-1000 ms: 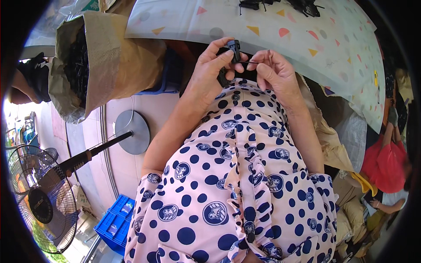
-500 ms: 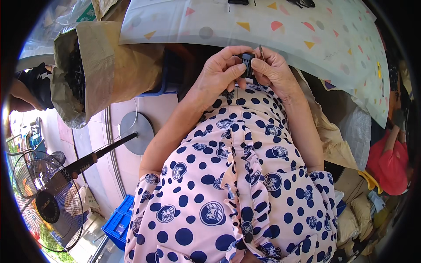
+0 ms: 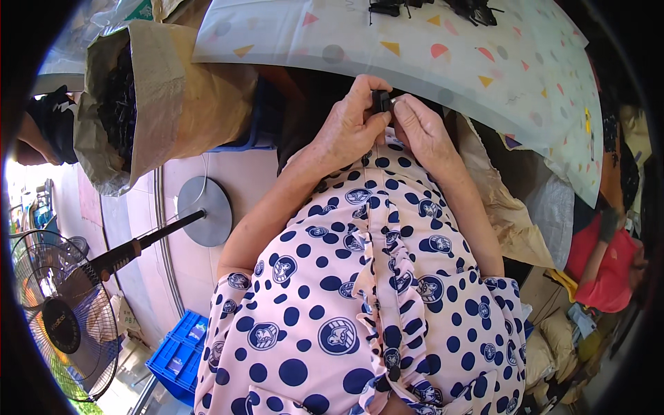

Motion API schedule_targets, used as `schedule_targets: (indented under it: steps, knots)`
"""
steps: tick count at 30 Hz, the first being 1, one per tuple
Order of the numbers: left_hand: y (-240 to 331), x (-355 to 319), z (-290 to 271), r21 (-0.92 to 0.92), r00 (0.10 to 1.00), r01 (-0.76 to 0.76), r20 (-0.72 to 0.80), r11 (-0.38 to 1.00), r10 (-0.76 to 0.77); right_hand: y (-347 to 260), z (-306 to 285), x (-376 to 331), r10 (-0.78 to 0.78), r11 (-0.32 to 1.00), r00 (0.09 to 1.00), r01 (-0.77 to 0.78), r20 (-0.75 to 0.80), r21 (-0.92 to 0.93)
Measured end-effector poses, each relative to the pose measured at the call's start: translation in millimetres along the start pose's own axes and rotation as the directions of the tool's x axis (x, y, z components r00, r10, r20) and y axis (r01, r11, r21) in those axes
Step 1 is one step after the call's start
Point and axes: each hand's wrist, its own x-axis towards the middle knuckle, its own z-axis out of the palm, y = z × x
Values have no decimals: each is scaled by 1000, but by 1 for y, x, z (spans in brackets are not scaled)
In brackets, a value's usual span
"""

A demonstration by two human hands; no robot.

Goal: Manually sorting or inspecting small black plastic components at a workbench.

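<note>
Here, I see the left hand point(image 3: 351, 128) clamped on a black part point(image 3: 381, 101); whether the right hand point(image 3: 423, 131), close beside it, grips anything I cannot tell.

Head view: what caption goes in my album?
Left hand holds a black plastic part, right hand beside it, near a patterned tablecloth.

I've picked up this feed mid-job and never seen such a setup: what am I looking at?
There's no machine here: these are a person's bare hands, seen by a wide fisheye camera worn on the head, looking down, so straight edges bend. The left hand holds a small black part; the right hand has its fingertips close beside it, and what they pinch, if anything, is hidden. Beyond, black pieces lie on a table with a patterned cover. A paper sack is leftward.
</note>
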Motion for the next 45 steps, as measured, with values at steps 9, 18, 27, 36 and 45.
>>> schedule_targets:
  steps: [9,18,27,36,45]
  knots:
    - [-17,-5,-9,136,994,-57,-84,989,69,11,10,9,-59,964,998,65,32,-257]
    - [4,-9,-18,416,970,-25,-210,909,123,6,26,28,-105,957,994,108,25,-268]
    - [111,-29,-158,710,559,129,-629,693,540,-27,-54,118,-413,443,907,126,-78,-887]
    - [87,-49,-319,841,816,529,-541,111,204,-23,-76,153,-350,168,936,98,33,-981]
    - [110,-7,-182,734,738,92,-503,673,449,-34,-75,114,-413,623,909,321,48,-713]
